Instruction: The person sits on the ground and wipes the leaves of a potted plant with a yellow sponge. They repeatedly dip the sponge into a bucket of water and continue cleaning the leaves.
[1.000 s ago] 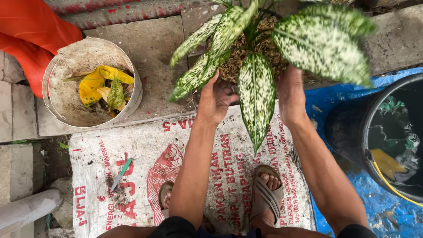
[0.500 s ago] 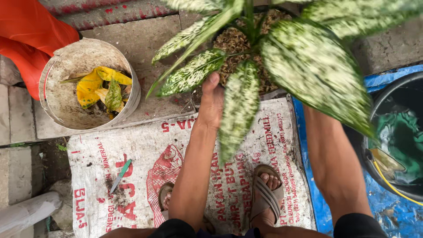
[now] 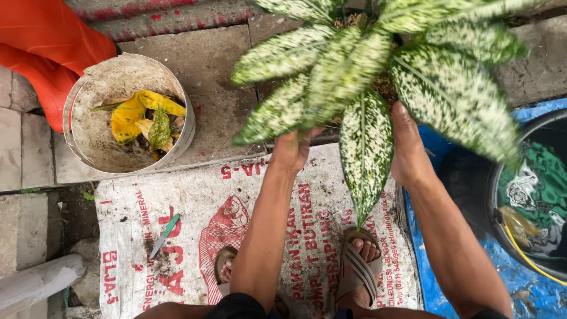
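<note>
A potted plant (image 3: pixel 378 65) with broad white-speckled green leaves fills the upper middle of the head view, and its pot is hidden under the leaves. My left hand (image 3: pixel 292 150) grips the left side of the hidden pot below the leaves. My right hand (image 3: pixel 407 147) clasps its right side. Brown soil shows between the leaves near the top. My two sandalled feet (image 3: pixel 354 266) stand on a white printed sack (image 3: pixel 195 224) spread on the ground below the plant.
A dirty white bucket (image 3: pixel 127 115) holding yellow and green leaf scraps stands at the left on the stone paving. An orange boot (image 3: pixel 47 47) lies behind it. A small green-handled knife (image 3: pixel 163 235) lies on the sack. A black tub (image 3: pixel 531 195) on blue tarp is at the right.
The plant has come up and closer to the camera, then shifted a little right. Both hands stayed at its base throughout.
</note>
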